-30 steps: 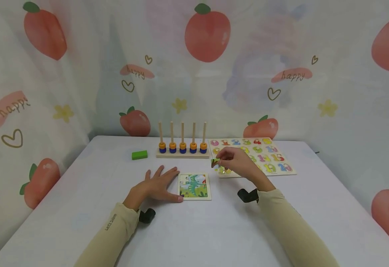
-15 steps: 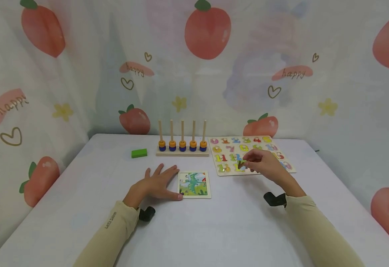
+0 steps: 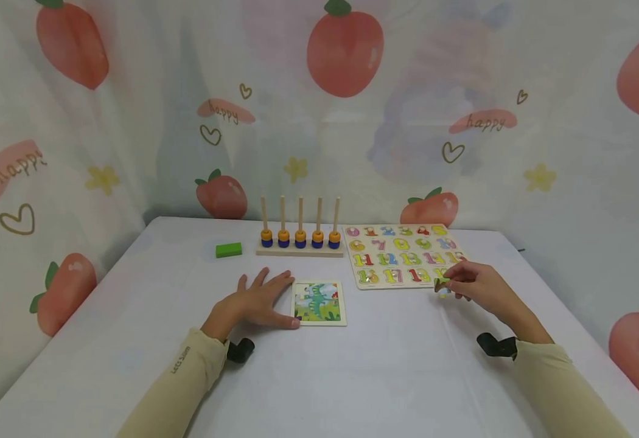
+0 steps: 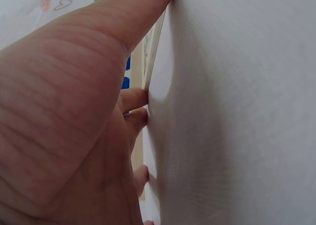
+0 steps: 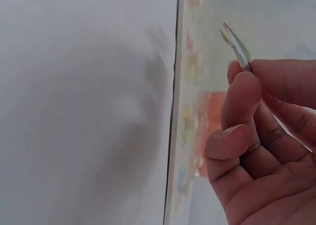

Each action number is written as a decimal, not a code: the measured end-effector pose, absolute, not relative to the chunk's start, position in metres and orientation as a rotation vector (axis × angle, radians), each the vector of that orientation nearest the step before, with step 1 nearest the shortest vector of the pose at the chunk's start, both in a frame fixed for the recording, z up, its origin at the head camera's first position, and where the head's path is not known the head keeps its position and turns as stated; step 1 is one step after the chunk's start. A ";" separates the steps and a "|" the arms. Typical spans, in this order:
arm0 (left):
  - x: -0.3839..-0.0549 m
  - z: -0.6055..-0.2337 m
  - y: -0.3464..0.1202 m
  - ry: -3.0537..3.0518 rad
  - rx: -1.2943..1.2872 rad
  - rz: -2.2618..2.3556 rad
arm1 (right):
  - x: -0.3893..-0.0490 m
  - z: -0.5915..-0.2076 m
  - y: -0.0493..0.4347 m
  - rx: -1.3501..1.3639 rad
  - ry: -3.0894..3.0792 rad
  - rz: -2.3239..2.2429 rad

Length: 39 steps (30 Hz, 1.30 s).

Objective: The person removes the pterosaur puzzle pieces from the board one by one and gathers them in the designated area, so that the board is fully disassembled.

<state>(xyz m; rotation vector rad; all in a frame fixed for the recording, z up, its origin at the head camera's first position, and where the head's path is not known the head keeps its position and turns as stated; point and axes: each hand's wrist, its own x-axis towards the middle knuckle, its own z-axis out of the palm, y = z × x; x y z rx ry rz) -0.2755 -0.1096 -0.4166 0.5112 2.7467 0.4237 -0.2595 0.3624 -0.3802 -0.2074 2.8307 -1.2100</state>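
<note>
My left hand point(image 3: 254, 304) lies with fingers spread on the table, touching the left edge of a small framed dinosaur jigsaw puzzle point(image 3: 319, 302) with thumb and fingertips. In the left wrist view, the fingertips point(image 4: 140, 117) meet the white tabletop beside the frame's thin edge. Off to the right, my right hand point(image 3: 484, 295) pinches a small jigsaw piece point(image 3: 440, 284) between thumb and fingers, above the near right corner of the number board. That piece point(image 5: 237, 46) appears nearly edge-on in the right wrist view, so its picture is mostly hidden.
A wooden number board point(image 3: 401, 255) with colourful numerals lies at the back right, partly covered by my right hand. Left of it stands a peg rack point(image 3: 300, 252) with orange and blue beads. A green block point(image 3: 229, 250) sits further left. A printed curtain point(image 3: 341, 152) hangs behind.
My right hand has travelled rightward with the jigsaw piece, from beside the puzzle across the number board to its near right corner. My left hand has stayed at the puzzle's edge.
</note>
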 end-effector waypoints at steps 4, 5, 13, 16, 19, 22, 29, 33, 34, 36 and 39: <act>-0.275 -0.415 -0.110 2.745 0.514 0.415 | -0.256 -0.386 0.379 -0.172 2.825 -1.198; -0.275 -0.415 -0.110 2.743 0.514 0.415 | -0.256 -0.387 0.382 -0.172 2.825 -1.192; -0.275 -0.414 -0.110 2.733 0.500 0.426 | -0.262 -0.400 0.392 -0.169 2.777 -1.184; -0.275 -0.413 -0.110 2.729 0.510 0.424 | -0.265 -0.403 0.390 -0.163 2.797 -1.134; -0.275 -0.413 -0.110 2.726 0.515 0.428 | -0.266 -0.404 0.388 -0.162 2.830 -1.065; -0.275 -0.413 -0.111 2.722 0.515 0.428 | -0.268 -0.403 0.385 -0.169 2.864 -0.993; -0.275 -0.414 -0.112 2.726 0.510 0.437 | -0.272 -0.401 0.381 -0.202 2.933 -0.845; -0.276 -0.414 -0.112 2.730 0.510 0.437 | -0.271 -0.398 0.378 -0.227 2.981 -0.736; -0.276 -0.414 -0.111 2.730 0.510 0.436 | -0.270 -0.397 0.377 -0.236 2.990 -0.713; -0.276 -0.414 -0.111 2.731 0.512 0.437 | -0.270 -0.396 0.375 -0.241 3.001 -0.694; -0.277 -0.415 -0.112 2.729 0.515 0.436 | -0.272 -0.393 0.371 -0.254 3.012 -0.694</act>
